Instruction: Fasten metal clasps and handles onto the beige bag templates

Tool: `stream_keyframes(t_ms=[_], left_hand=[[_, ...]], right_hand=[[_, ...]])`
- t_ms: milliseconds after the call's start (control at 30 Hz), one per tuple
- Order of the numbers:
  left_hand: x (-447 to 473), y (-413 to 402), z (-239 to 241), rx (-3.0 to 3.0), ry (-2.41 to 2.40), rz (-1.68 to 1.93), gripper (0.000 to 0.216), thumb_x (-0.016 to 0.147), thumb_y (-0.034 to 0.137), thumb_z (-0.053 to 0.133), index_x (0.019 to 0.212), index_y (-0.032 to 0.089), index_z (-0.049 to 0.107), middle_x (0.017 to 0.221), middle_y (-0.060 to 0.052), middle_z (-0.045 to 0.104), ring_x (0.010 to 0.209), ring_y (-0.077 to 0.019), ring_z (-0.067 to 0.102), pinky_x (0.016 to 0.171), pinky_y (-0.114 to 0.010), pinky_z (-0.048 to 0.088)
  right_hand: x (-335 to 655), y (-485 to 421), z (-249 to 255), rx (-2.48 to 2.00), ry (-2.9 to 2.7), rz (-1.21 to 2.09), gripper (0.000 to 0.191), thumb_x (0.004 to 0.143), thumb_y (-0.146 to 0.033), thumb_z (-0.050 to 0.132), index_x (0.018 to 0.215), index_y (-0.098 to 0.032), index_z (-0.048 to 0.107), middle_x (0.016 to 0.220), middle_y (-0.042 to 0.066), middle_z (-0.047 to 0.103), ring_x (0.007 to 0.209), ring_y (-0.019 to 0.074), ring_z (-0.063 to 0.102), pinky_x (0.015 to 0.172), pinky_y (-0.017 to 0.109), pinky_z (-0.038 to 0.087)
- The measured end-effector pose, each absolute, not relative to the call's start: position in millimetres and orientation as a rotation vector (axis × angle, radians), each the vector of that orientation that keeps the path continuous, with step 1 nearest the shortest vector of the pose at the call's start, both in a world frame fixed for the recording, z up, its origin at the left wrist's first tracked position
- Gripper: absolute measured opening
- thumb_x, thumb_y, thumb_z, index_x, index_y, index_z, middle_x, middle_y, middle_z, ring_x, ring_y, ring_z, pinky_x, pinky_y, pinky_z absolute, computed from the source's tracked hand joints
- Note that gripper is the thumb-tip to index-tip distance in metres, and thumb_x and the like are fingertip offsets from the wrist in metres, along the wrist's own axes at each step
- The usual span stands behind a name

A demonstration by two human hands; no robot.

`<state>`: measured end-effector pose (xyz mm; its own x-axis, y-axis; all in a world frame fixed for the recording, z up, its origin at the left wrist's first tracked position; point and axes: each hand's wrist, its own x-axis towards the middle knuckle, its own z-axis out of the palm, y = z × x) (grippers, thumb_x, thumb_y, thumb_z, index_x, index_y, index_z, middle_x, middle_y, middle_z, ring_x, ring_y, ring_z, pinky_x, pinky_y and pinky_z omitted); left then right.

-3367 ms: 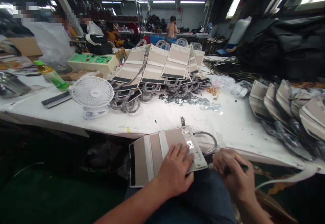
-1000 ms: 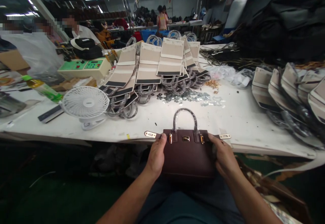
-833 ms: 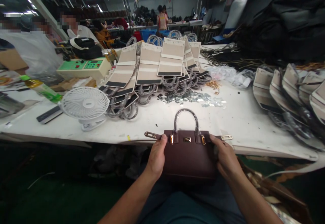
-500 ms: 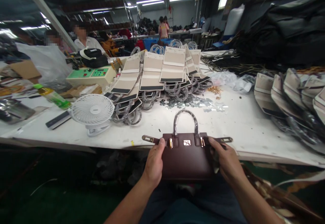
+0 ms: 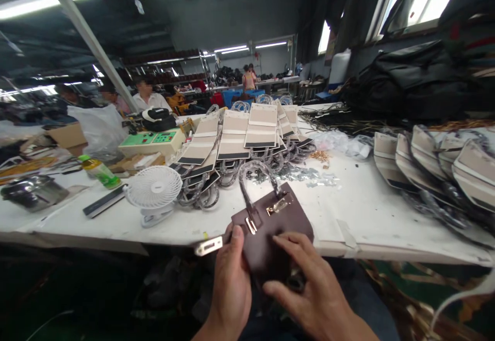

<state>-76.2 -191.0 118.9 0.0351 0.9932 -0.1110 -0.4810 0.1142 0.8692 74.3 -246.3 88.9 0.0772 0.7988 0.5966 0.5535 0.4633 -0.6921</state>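
Counted: one white worktable; two heaps of beige panels, one fanned at table centre, one along the right edge; one green-topped control box; one white desk fan; one metal pot; one green bottle; one loose pile of small metal fittings.

Room: dim workshop, strip lights overhead, windows upper right, black material heaped at right. Other people seated far left and standing at the far benches.

Held piece: one dark brown bag front, tilted, lower corner toward the lap, just in front of the near table edge. Plastic-wrapped handle arching over the table. Gold clasp near the top centre, gold buckle beside it, metal-tipped strap tab sticking out at left.

Left hand: closed on the left edge, thumb on the front face. Right hand: open, fingers spread, tips resting on the lower front.
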Motion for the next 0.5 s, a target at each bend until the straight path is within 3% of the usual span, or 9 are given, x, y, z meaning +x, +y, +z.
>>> stream_keyframes(t_ms=[67,167,267,400,500], left_hand=[[-68.2,-208.5,129.2,0.922,0.822,1.288,0.061,0.090,0.052,0.076,0.140,0.021,0.063,0.138,-0.012,0.069,0.133,-0.0339,0.061,0.116,-0.046,0.046],[-59.0,-228.3,138.6,1.094,0.687,1.236,0.076,0.086,0.046,0.081,0.153,0.027,0.049,0.152,-0.013,0.057,0.141,-0.0365,0.053,0.116,-0.048,0.046],[-59.1,-233.9,142.7,1.230,0.595,1.208,0.074,0.089,0.050,0.076,0.153,0.030,0.047,0.156,-0.012,0.052,0.143,-0.0380,0.050,0.114,-0.050,0.048],[-75.3,-217.4,146.8,1.581,0.803,1.401,0.058,0.094,0.040,0.071,0.148,0.029,0.052,0.155,-0.012,0.051,0.143,-0.0364,0.049,0.121,-0.054,0.038],[-87.0,-193.9,151.2,1.676,0.903,1.571,0.066,0.089,0.034,0.078,0.149,0.030,0.049,0.158,-0.010,0.046,0.146,-0.0348,0.045,0.124,-0.053,0.033]], right_hand=[[64.1,-244.3,97.2,-1.240,-1.636,0.251,0.078,0.081,-0.042,0.084,0.150,-0.025,0.053,0.139,0.016,0.060,0.108,0.0297,0.071,0.083,0.037,0.064],[69.9,-240.6,112.6,-1.242,-1.620,0.240,0.064,0.087,-0.027,0.074,0.148,-0.028,0.055,0.133,0.013,0.064,0.107,0.0276,0.072,0.083,0.036,0.063],[95.5,-240.2,134.6,-1.170,-1.615,0.331,0.052,0.089,-0.015,0.063,0.139,-0.030,0.064,0.117,0.007,0.073,0.097,0.0219,0.073,0.081,0.031,0.061],[141.1,-246.0,172.5,-1.230,-1.588,0.556,0.041,0.090,-0.023,0.066,0.130,-0.026,0.074,0.104,0.005,0.078,0.100,0.0256,0.074,0.081,0.030,0.061],[173.9,-249.3,203.0,-1.262,-1.584,0.736,0.046,0.085,-0.030,0.075,0.130,-0.023,0.076,0.095,0.007,0.079,0.101,0.0307,0.073,0.076,0.030,0.061]])
